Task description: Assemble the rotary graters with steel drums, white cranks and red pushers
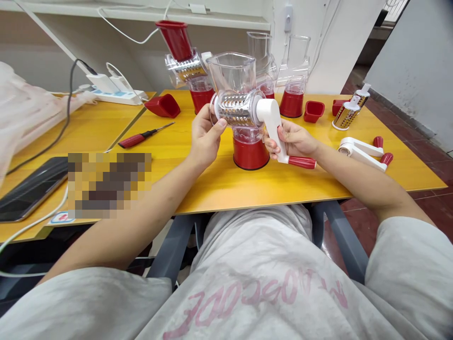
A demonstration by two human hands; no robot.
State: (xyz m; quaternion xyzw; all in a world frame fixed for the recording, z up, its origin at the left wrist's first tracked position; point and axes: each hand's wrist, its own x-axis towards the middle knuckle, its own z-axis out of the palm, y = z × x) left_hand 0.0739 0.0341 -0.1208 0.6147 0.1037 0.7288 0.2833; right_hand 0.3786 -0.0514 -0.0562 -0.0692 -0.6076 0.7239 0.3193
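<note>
the drum (235, 107) lies crosswise, long axis left-to-right, left fingers (216, 128) pinching its end, right fingers (290, 135) gripping the down-pointing crank (272, 117).

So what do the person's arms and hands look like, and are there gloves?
No gloves: the left hand and right hand are bare, with no watch or bracelet showing. The left sleeve and right sleeve are short, loose and pale grey, with no markings that I can see. Both forearms are uncovered.
</note>
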